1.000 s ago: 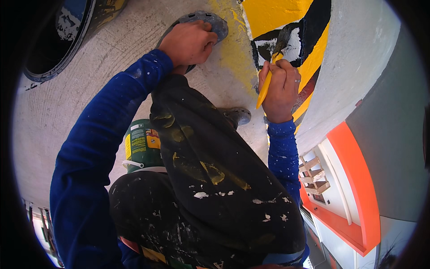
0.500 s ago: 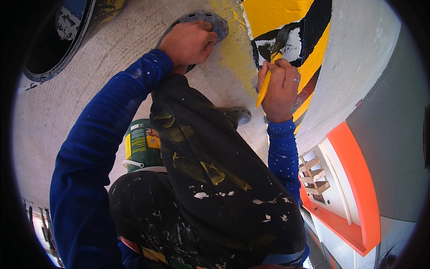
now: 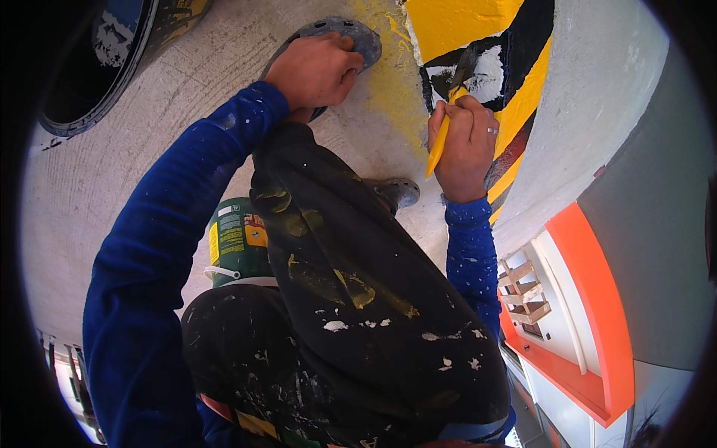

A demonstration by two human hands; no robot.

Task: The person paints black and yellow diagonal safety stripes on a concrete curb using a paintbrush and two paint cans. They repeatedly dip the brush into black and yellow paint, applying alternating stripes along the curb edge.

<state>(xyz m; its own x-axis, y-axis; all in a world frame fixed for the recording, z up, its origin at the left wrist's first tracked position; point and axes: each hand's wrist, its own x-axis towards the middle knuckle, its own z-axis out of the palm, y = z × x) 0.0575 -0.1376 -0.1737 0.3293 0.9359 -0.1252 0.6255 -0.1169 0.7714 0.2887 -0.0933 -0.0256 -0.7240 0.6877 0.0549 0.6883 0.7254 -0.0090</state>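
The right hand (image 3: 464, 149) is closed around a yellow brush (image 3: 442, 138), its tip on the black-and-yellow stripes (image 3: 515, 67). The left hand (image 3: 314, 71) grips a grey shoe (image 3: 351, 37), probably the person's own. A green can (image 3: 235, 243) stands behind the knee (image 3: 343, 291).

Bent knee (image 3: 336, 246) crowds the bare concrete (image 3: 149, 164) between both arms.
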